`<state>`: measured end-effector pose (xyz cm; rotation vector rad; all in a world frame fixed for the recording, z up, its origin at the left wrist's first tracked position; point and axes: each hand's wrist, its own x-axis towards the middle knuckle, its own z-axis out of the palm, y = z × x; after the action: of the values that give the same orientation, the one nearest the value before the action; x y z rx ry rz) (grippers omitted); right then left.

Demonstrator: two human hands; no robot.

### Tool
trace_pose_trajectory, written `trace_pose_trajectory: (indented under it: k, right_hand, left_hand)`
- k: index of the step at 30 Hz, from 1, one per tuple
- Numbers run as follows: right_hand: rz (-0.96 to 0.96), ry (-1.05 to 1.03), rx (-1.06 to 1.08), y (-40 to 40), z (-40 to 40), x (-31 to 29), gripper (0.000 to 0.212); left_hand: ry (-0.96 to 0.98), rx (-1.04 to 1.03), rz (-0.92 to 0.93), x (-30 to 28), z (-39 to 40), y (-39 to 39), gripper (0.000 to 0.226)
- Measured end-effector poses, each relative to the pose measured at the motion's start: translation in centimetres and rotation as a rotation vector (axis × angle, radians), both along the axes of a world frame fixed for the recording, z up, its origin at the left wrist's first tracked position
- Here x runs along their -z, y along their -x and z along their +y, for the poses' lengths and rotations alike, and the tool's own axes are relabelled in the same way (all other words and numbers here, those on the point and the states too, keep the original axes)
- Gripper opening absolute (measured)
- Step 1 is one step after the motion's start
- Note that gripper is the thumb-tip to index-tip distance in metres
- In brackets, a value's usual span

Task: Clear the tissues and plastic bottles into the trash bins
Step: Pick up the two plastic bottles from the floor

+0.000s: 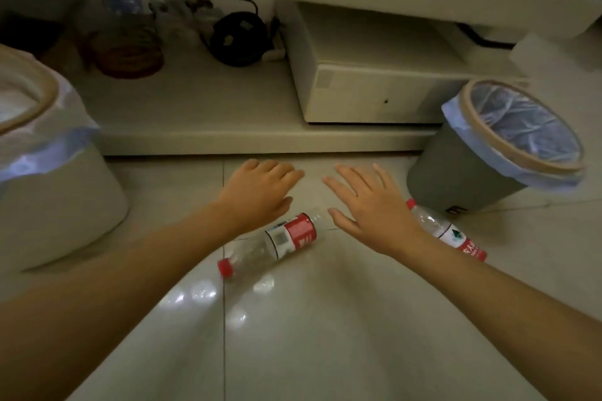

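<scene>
Bottles lie on the tiled floor (325, 319), both on their sides. The near bottle (270, 246) is between the two forearms, its long axis running from a red cap at the lower left up to its base at the upper right, red label at the base end. The second bottle (446, 231) is to its right, partly hidden under the right wrist; its cap points to the upper left, close to the foot of the grey bin (456, 172), and its labelled body runs down to the right.

Left hand (257, 192) hovers just beyond the near bottle, palm down, fingers released and loosely together, grasping nothing. Right hand (368, 208) is just right of the bottle's base end, fingers spread and released, also grasping nothing.

Grey bin stands right of the near bottle, lined with a blue bag, mouth tilted toward the camera. A white bin (58, 192) with a liner stands well apart to the left. Beyond the bottle a low shelf (195, 107) edges the floor, carrying a cream box (374, 91), a dark round object (239, 39) with a cable, and a brown coil (127, 55). Open floor lies toward the camera.
</scene>
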<state>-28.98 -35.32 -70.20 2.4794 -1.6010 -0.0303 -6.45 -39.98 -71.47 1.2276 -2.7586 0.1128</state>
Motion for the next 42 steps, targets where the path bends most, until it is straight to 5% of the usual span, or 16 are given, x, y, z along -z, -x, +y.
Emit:
trace_pose_trajectory:
  k: [11,14,20,23,26,28,31,33,35,39,42]
  right_hand:
    - [-0.037,-0.105,-0.107,8.4,-1.5,7.2,0.055]
    - [-0.074,-0.114,-0.121,9.5,-1.3,9.1,0.055]
    - [-0.026,-0.153,-0.147,12.6,0.6,11.1,0.053]
    - [0.007,-0.146,-0.151,13.8,0.7,11.0,0.052]
    - [0.036,-0.158,-0.141,15.1,0.6,11.1,0.052]
    - [0.043,-0.163,-0.127,15.8,0.7,10.9,0.052]
    - [0.035,-0.171,-0.117,16.7,1.0,11.0,0.052]
    - [0.034,-0.164,-0.120,17.1,1.2,11.3,0.052]
    - [0.035,-0.146,-0.119,17.3,1.3,11.4,0.052]
    - [0.025,-0.120,-0.092,18.3,1.4,11.6,0.053]
    - [0.010,-0.084,-0.032,19.6,1.5,11.9,0.052]
  left_hand:
    - [-0.385,-0.465,-0.423,8.7,2.8,8.9,0.084]
    - [-0.428,-0.493,-0.335,10.7,3.9,10.2,0.080]
    - [-0.417,-0.231,-0.151,12.6,8.7,12.5,0.075]
    - [-0.548,-0.374,0.156,12.0,9.7,13.5,0.073]
    - [-0.581,-0.594,0.529,11.9,9.5,14.6,0.046]
    - [-0.538,-0.619,0.552,12.2,9.3,15.0,0.032]
    - [-0.496,-0.369,0.422,12.9,9.9,15.1,0.012]
    - [-0.366,-0.195,0.305,13.6,10.5,15.0,0.032]
    - [-0.233,-0.230,0.222,13.7,11.1,15.2,0.063]
    - [-0.385,-0.796,0.400,13.1,11.9,16.3,0.103]
    - [-0.531,-0.958,0.663,12.7,11.9,17.3,0.112]
